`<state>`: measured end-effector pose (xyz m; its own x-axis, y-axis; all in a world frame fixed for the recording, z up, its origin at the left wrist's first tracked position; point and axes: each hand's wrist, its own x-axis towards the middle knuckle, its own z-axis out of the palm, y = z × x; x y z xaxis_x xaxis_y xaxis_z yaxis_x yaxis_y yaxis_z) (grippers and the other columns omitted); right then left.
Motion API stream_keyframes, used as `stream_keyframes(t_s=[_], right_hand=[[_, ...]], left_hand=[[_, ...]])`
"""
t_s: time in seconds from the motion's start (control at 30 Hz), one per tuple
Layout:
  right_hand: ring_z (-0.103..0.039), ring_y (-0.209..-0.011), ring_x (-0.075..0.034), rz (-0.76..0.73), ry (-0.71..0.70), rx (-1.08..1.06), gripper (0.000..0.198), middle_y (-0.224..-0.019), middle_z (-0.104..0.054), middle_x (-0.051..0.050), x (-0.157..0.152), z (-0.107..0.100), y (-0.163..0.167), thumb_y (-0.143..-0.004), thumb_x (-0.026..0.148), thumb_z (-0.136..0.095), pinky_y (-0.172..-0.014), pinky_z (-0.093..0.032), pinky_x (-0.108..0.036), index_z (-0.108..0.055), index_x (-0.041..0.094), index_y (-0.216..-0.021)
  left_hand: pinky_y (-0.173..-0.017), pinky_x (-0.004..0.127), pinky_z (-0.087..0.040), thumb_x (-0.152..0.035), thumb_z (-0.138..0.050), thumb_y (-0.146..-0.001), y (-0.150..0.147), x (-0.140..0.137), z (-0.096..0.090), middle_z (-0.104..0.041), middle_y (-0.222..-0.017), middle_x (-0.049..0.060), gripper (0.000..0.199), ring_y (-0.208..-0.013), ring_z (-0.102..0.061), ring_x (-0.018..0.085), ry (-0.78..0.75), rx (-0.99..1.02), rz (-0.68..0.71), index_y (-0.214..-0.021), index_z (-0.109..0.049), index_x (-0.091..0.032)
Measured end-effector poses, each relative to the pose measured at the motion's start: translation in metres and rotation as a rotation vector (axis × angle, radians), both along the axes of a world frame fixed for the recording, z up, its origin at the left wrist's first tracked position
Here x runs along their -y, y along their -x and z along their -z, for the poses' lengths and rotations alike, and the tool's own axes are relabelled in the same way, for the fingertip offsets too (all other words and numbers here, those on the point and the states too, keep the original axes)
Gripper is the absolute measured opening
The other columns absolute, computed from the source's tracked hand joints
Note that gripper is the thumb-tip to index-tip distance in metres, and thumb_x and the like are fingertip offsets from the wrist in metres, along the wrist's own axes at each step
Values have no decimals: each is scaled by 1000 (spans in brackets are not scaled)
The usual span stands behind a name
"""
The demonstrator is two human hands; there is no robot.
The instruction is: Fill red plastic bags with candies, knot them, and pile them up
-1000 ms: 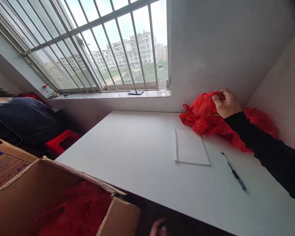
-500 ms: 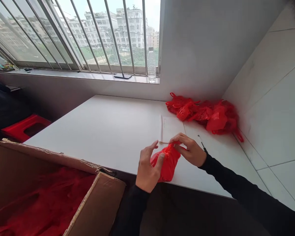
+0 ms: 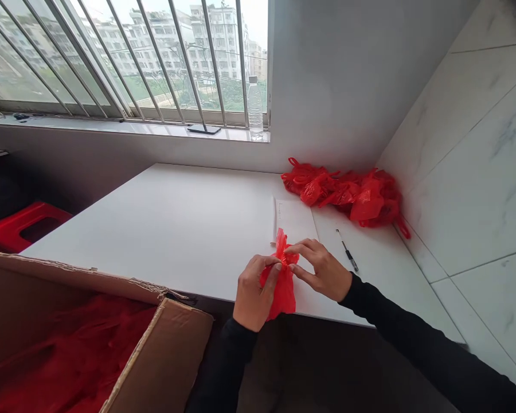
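A red plastic bag stands at the front edge of the white table, its neck gathered and loose ends sticking up. My left hand pinches the neck between thumb and forefinger. On the other side, my right hand has its thumb and forefinger curled at the gathered plastic, the other fingers bent above. The bag hides what it holds. Just behind it lies an open notebook with a few lines of writing. To the right of my right hand is a pen.
Several red plastic bags lie heaped against the wall at the back right. A cardboard box with red material inside stands at the lower left. A water bottle and a dark flat object rest on the windowsill. A red stool stands left.
My left hand has closed from spread fingers to a pinch on the bag's neck. The bag's loose ends now stand up between my hands. The view has shifted slightly right.
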<state>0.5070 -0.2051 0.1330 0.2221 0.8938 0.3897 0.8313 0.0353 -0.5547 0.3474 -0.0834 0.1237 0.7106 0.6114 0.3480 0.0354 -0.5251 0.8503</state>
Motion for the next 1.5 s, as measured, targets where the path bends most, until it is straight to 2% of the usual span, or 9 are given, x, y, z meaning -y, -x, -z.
stream_keyframes(t_s=[0.17,0.3,0.43,0.6,0.8,0.93,1.17,1.3,1.5], right_hand=[[-55,-82,-20,63,64,-53,9,-86,-61,-3,10,8,-15,-96,18,-50,-81,-44,-38,-57,20,-91],[-57,-98,-24,240,47,-134,8,-101,-63,-6,28,9,-23,-96,26,-50,-89,-45,-41,-56,21,-95],[-57,-108,-23,163,48,-245,24,-115,-63,-6,24,6,-10,-97,36,-56,-97,-44,-41,-55,23,-116],[-59,-86,-20,47,71,-211,18,-94,-66,-3,14,2,0,-99,38,-53,-83,-45,-37,-63,22,-101],[-62,-88,-20,376,-40,-434,23,-93,-65,-3,35,12,-17,-98,45,-54,-82,-48,-35,-58,23,-99],[-63,-99,-21,352,-107,-554,31,-105,-64,-5,42,14,-15,-95,46,-60,-92,-50,-38,-53,23,-114],[-63,-85,-20,412,-175,-514,28,-93,-66,-3,39,-16,-10,-96,49,-58,-79,-55,-35,-64,22,-102],[-64,-77,-20,520,-239,-532,29,-82,-64,-3,46,-23,-17,-92,51,-62,-74,-58,-36,-64,22,-92],[-62,-105,-27,593,-323,-435,61,-119,-59,-9,64,-32,-1,-89,45,-67,-95,-53,-51,-42,28,-141]], left_hand=[[-84,31,-46,-34,-57,-96,11,-9,1,-69,-89,1,17,-88,-63,17,50,6,-93,-90,-67,-21],[-87,33,-49,-40,-52,-99,19,-12,0,-69,-98,3,23,-94,-63,18,123,39,-199,-100,-65,-21],[-102,39,-46,-35,-66,-90,11,1,-4,-61,-130,5,43,-120,-56,23,-8,-41,-47,-131,-57,-27],[-91,35,-49,-25,-63,-91,4,6,-3,-68,-103,3,12,-101,-63,20,-86,-71,-54,-96,-74,-25],[-89,35,-49,-39,-63,-92,13,-6,-8,-67,-105,5,20,-102,-62,21,133,98,-307,-91,-75,-24],[-78,34,-48,-41,-65,-88,10,2,-15,-60,-106,7,23,-97,-59,22,43,3,-391,-101,-74,-24],[-60,27,-40,-47,-61,-90,0,-7,-43,-51,-66,-2,31,-61,-46,13,155,-34,-321,-75,-64,-19],[-65,24,-44,-48,-62,-91,2,-19,-56,-60,-73,-1,31,-68,-53,13,288,117,-228,-86,-67,-17],[-73,26,-53,-24,-74,-74,5,-11,-46,-70,-93,4,27,-86,-65,18,494,158,-99,-99,-67,-17]])
